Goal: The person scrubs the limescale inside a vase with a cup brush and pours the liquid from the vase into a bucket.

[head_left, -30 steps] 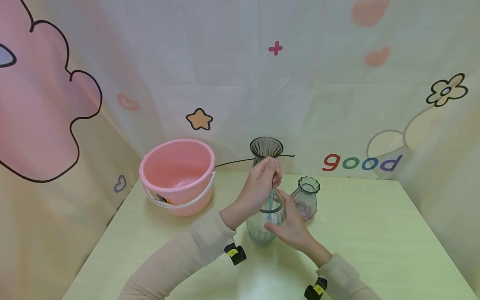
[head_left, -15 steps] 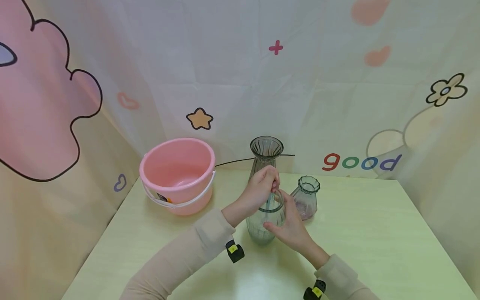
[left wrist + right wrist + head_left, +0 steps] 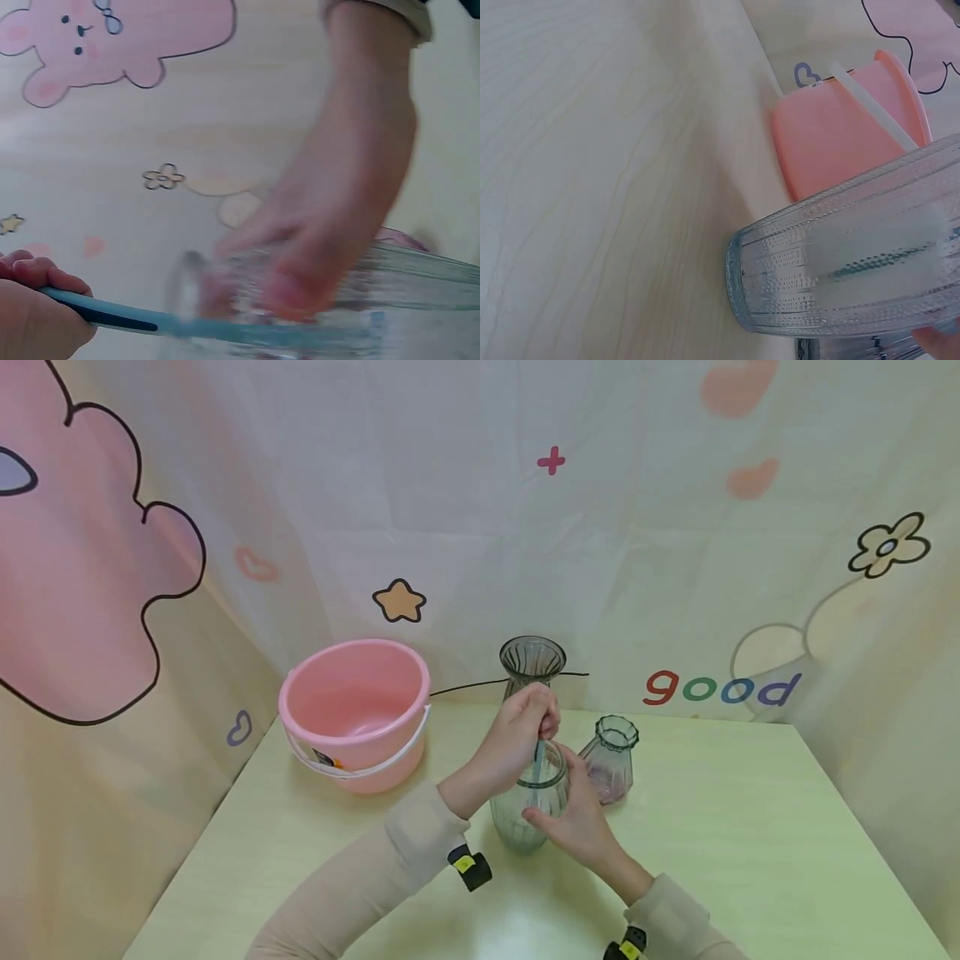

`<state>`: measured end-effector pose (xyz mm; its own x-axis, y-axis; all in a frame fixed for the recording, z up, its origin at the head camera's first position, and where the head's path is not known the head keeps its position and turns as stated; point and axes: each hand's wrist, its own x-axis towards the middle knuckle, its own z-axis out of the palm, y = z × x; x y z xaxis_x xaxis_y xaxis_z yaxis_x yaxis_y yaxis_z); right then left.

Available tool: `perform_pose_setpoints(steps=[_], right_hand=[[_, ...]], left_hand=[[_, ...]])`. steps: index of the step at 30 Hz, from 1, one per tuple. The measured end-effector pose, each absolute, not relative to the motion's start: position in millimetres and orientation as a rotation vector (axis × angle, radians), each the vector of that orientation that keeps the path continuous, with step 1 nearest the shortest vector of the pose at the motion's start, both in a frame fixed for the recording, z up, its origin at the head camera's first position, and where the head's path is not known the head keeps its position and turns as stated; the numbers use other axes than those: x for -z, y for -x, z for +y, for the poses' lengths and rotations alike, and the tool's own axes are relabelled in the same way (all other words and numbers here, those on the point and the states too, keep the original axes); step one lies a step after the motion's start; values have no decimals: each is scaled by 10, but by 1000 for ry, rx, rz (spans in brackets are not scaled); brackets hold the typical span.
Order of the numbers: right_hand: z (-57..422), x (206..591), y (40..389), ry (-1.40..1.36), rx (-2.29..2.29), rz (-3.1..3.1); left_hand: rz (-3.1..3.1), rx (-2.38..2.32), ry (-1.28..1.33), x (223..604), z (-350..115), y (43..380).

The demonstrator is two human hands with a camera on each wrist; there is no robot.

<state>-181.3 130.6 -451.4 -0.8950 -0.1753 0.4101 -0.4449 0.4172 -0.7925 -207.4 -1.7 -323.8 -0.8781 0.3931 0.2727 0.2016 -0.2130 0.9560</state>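
Observation:
In the head view my left hand [image 3: 521, 739] grips a light-blue toothbrush [image 3: 538, 764], its lower part inside the mouth of a clear ribbed glass vase [image 3: 517, 822]. The left wrist view shows the toothbrush handle [image 3: 120, 313] with a dark inlay; its head is blurred behind the glass. My right hand [image 3: 581, 818] holds that vase near its neck, thumb in front and fingers at the far side. The right wrist view shows the vase's ribbed side and base [image 3: 840, 262], with only a fingertip of my right hand [image 3: 941, 341] visible.
A pink bucket [image 3: 378, 768] with a white handle stands to the left. Behind my left hand rises a tall grey flared vase [image 3: 532, 658], partly hidden. A small green-rimmed glass vase [image 3: 611, 768] sits right of my right hand. A printed curtain [image 3: 465, 543] hangs behind the table.
My left hand dips toward the vase with the toothbrush, then comes partway back up. My right hand keeps its hold on the vase, which barely shifts.

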Motion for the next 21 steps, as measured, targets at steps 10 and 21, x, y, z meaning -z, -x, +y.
perform_pose_setpoints(steps=[10, 21], right_hand=[[1258, 4519, 1814, -530, -1479, -2350], [1240, 4496, 1788, -470, -1437, -2403]], left_hand=[[1753, -2341, -854, 2676, -61, 1987], [1785, -2366, -827, 2718, -52, 1983]])
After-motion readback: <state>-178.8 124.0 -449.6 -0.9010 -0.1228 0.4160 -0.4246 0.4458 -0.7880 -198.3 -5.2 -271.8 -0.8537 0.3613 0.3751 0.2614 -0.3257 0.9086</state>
